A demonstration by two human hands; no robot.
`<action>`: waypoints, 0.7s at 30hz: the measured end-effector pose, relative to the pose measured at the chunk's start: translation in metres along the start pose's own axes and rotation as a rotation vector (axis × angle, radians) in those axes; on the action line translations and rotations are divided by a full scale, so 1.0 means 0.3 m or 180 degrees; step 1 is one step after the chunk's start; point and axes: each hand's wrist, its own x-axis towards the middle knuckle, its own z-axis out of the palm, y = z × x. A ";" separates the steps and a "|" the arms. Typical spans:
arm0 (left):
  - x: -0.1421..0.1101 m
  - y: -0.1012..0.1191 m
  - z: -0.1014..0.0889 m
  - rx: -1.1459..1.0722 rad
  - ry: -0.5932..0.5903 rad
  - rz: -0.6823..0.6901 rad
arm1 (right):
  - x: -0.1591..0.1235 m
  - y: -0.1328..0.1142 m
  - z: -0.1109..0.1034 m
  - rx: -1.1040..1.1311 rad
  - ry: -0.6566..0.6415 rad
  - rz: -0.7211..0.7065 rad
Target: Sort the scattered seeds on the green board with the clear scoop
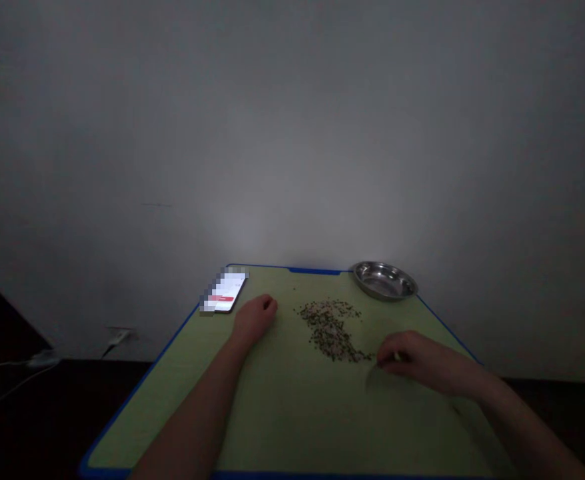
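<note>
A spread of small mixed grains (331,331), some dark and some pale, lies in the middle of the green tabletop. My left hand (256,319) rests in a loose fist to the left of the grains, apart from them; nothing shows in its fingers. At the lower right tip of the spread, my right hand (415,360) is lowered to the table with thumb and fingertips pinched together. Whatever it pinches is too small and dark to make out. A thin trail of grains leads up to those fingertips.
A shallow steel bowl (385,281) stands at the table's back right corner. Near the back left edge lies a phone (226,291) with a lit screen. The green table (292,420) has a blue rim and stands against a grey wall (292,147).
</note>
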 end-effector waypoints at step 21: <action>-0.011 -0.003 0.008 -0.0124 0.0095 -0.0033 | 0.462 -0.182 -0.101 -0.0908 0.0337 -0.0492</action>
